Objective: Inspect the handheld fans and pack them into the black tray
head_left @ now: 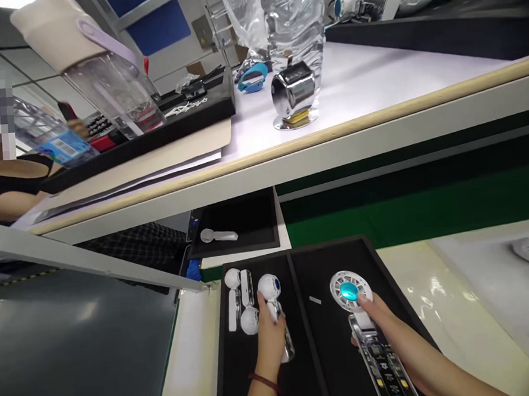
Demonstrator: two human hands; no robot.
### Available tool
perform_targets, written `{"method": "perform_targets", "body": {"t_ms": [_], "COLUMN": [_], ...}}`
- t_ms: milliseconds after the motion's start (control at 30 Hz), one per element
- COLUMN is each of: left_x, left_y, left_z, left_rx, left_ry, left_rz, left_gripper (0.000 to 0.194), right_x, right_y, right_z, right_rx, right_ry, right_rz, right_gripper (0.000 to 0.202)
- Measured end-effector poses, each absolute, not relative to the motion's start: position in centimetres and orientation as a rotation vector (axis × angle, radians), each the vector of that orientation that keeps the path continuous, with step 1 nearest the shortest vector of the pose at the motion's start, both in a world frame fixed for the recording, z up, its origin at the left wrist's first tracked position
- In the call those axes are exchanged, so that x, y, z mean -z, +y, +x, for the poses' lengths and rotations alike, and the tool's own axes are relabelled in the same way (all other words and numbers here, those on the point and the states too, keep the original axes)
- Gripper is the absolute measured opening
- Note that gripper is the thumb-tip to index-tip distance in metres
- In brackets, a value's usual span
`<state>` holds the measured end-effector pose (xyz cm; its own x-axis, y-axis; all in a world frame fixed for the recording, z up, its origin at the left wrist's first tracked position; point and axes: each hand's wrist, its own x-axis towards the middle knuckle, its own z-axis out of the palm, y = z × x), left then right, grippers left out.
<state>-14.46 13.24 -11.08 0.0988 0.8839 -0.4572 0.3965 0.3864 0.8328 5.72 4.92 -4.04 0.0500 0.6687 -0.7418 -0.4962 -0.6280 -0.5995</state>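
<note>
A white fan (273,302) is gripped by the left hand (270,335); an open-backed fan (364,323) is clasped by the right hand (379,322), near the black tray's (328,361) divider.

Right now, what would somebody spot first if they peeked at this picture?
Probably the little white fan with the bright blue middle, which the right hand holds over a black tray near the bottom. Beside it, the left hand grips another white fan part in the tray's left half. Up on the white shelf stands a shiny metal counter.
</note>
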Motion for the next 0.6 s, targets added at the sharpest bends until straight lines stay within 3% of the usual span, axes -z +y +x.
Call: {"method": "perform_targets", "body": {"t_ms": [167,267,333,467,600], "left_x": [15.6,17.3,17.8,17.8,17.9], "left_y": [18.5,19.9,20.2,20.3,20.6], "left_z": [-15.9,-16.0,-16.0,-16.1,-17.0], "left_rx": [-0.220,-0.052,0.029,0.129,0.137], "left_ry": [1.684,1.741,1.759,1.779,1.781], "left_rz": [1.596,1.776,1.880,2.061,2.127], "left_gripper": [0.054,0.057,0.063,0.064,0.062], "right_x": [9.7,11.6,12.7,16.1,19.8], "right_y": [7.5,10.3,12.6,16.8,18.8], "right_z": [4.8,3.8,2.7,0.4,-1.6], "right_rx": [-1.473,-1.254,-1.115,-0.829,-0.648], "right_ry": [-0.957,-1.541,-1.830,-2.360,-2.621], "right_rz": [-1.689,-1.731,-1.636,-1.300,-1.060], "right_gripper": [0.055,0.054,0.054,0.029,0.019]}}
